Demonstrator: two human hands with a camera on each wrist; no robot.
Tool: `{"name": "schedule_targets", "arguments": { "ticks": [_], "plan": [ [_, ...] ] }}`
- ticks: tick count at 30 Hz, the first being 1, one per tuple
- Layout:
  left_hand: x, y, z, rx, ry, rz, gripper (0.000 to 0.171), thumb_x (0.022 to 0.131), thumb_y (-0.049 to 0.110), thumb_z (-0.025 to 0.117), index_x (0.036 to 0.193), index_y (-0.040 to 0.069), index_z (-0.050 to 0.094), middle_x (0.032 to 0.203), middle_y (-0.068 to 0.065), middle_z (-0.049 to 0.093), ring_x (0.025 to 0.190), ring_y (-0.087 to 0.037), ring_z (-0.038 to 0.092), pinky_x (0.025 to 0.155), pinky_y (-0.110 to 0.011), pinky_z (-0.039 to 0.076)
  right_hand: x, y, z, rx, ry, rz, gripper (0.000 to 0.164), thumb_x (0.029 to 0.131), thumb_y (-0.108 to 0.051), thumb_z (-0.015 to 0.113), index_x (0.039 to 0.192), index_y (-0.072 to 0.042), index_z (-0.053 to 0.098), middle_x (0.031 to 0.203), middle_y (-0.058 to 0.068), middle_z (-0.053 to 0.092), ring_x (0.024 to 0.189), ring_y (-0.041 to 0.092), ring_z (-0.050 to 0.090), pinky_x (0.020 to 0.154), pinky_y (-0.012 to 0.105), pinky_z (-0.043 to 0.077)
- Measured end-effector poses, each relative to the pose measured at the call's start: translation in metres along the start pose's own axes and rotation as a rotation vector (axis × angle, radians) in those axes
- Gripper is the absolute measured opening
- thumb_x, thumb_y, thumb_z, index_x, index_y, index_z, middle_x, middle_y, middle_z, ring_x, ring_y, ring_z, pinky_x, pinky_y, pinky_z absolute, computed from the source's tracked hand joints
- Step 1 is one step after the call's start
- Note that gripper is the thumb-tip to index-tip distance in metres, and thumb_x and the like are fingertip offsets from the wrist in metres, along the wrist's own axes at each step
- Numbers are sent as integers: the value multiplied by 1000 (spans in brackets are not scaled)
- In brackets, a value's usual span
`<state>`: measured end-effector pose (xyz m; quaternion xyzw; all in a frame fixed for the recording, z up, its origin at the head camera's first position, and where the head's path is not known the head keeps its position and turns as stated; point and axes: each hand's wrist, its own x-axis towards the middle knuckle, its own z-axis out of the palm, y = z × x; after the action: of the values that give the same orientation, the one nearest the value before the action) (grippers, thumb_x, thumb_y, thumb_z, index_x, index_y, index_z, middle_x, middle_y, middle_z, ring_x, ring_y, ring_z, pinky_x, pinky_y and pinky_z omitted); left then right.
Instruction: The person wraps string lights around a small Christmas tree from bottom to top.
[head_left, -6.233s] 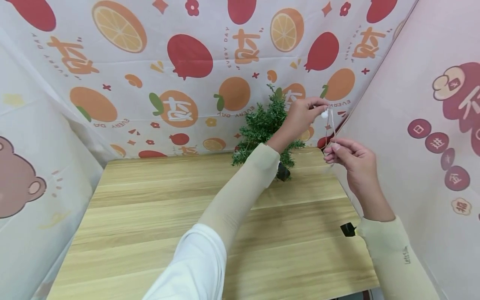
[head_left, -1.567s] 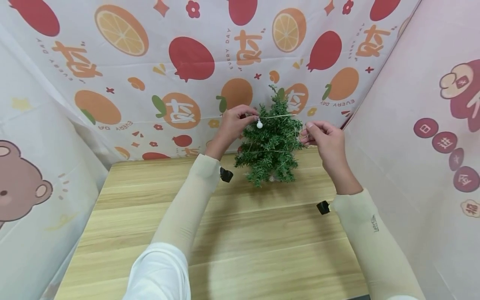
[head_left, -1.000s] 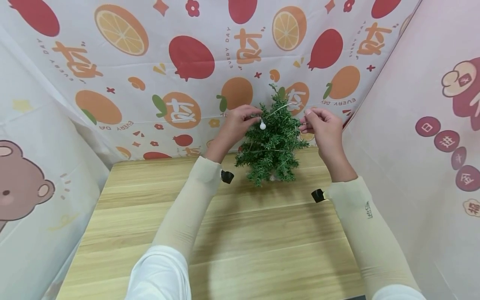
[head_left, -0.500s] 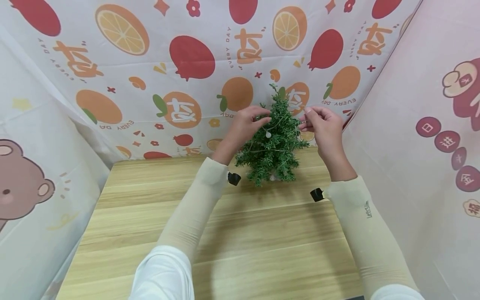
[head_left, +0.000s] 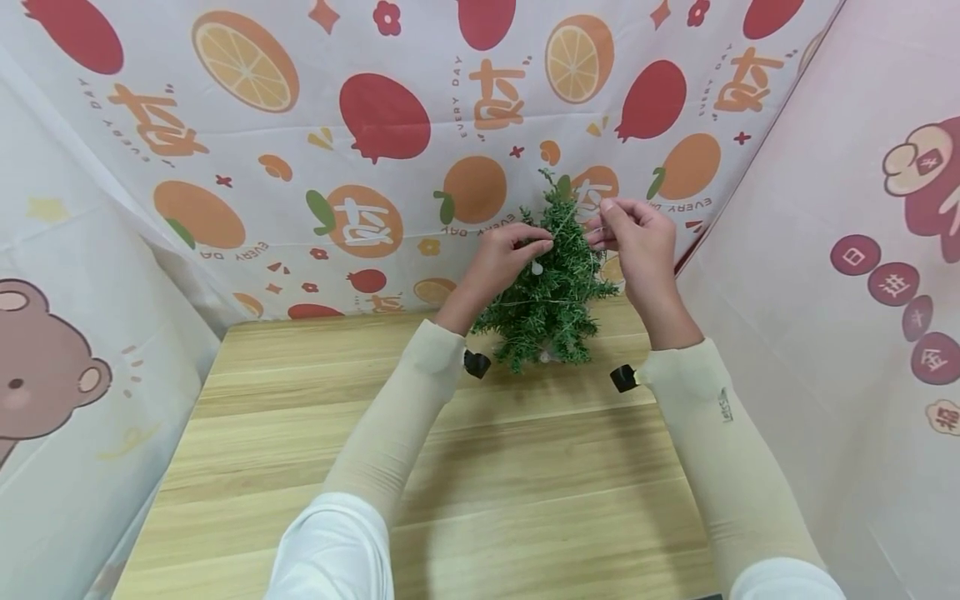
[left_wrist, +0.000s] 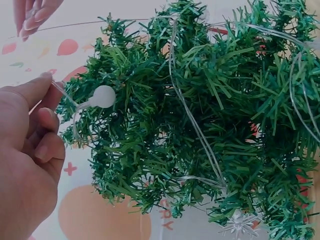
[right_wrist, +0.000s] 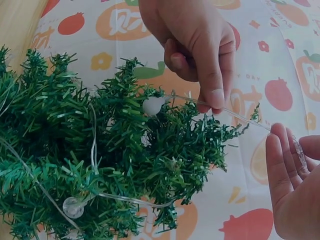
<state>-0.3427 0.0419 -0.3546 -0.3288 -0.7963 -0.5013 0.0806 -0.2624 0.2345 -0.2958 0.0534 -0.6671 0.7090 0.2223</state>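
Observation:
A small green artificial Christmas tree (head_left: 555, 312) stands at the back of the table, with clear-wired string lights wound around it. My left hand (head_left: 502, 257), at the tree's upper left, pinches the wire between thumb and forefinger. Just below those fingertips sits a round white bulb (head_left: 536, 268), larger in the left wrist view as the bulb (left_wrist: 104, 96) beside the branches. At the upper right, my right hand (head_left: 643, 250) holds a further stretch of the same wire. In the right wrist view the wire (right_wrist: 245, 118) runs taut between both hands.
The tree stands on a wooden table (head_left: 300, 433) against a fruit-printed cloth (head_left: 285, 150). A pale printed sheet (head_left: 810, 333) hangs close on the right. Lower on the tree are a clear bulb (right_wrist: 73, 207) and a clear spiky ornament (left_wrist: 239, 225).
Both hands have come from the tree's right side to either side of its upper part. Lately the left hand moved rightward; the white bulb dropped against the branches. The right hand shifted slightly left and up.

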Motion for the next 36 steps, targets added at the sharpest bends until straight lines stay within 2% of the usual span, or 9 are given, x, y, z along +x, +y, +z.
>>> {"name": "schedule_targets", "arguments": {
  "ticks": [3, 6, 11, 18, 21, 29, 36],
  "plan": [
    [3, 0, -1, -24, 9, -27, 25, 99, 34, 66, 115, 17, 76, 110, 2, 71, 81, -14, 57, 73, -30, 48, 3, 0, 4, 6, 3, 4, 20, 98, -21, 68, 101, -2, 71, 83, 12, 72, 67, 17, 70, 68, 28, 60],
    [8, 3, -2, -52, 38, -17, 25, 100, 33, 65, 116, 17, 76, 110, 3, 71, 85, -12, 59, 75, -29, 50, 5, 1, 8, 1, 3, 10, 20, 99, -20, 67, 104, -1, 70, 83, 10, 72, 67, 16, 70, 69, 28, 60],
    [19, 15, -5, -48, 95, 11, 26, 100, 32, 64, 118, 16, 76, 117, 1, 73, 92, -10, 62, 81, -28, 50, 9, 6, 18, 1, -14, 14, 20, 99, -18, 66, 104, 1, 70, 82, 9, 72, 66, 16, 70, 67, 27, 60],
    [32, 21, -7, -41, 145, -29, 26, 101, 35, 63, 117, 20, 77, 114, 3, 72, 75, -16, 51, 69, -27, 43, 15, 9, 39, 0, -43, 22, 22, 100, -18, 65, 107, 2, 70, 81, 6, 71, 65, 16, 70, 65, 26, 59],
    [35, 20, -7, -76, 188, -25, 24, 101, 31, 63, 115, 18, 77, 108, 1, 72, 70, -18, 48, 64, -27, 41, 18, 9, 47, -18, -58, 26, 25, 100, -19, 65, 109, 4, 70, 82, 6, 71, 65, 16, 69, 64, 27, 59],
    [40, 17, -9, -249, 253, -89, 23, 102, 22, 63, 113, 9, 77, 98, -6, 71, 65, -14, 46, 58, -25, 37, 26, 8, 62, -64, -81, 57, 22, 99, -19, 66, 104, 2, 72, 80, 8, 70, 63, 16, 68, 63, 29, 59],
    [43, 10, -10, -341, 246, -135, 22, 102, 22, 63, 111, 9, 78, 87, -1, 65, 65, -14, 45, 56, -25, 36, 31, 7, 67, -100, -75, 101, 21, 100, -19, 65, 101, 1, 71, 78, 9, 69, 62, 17, 67, 62, 28, 59]
  ]
}}
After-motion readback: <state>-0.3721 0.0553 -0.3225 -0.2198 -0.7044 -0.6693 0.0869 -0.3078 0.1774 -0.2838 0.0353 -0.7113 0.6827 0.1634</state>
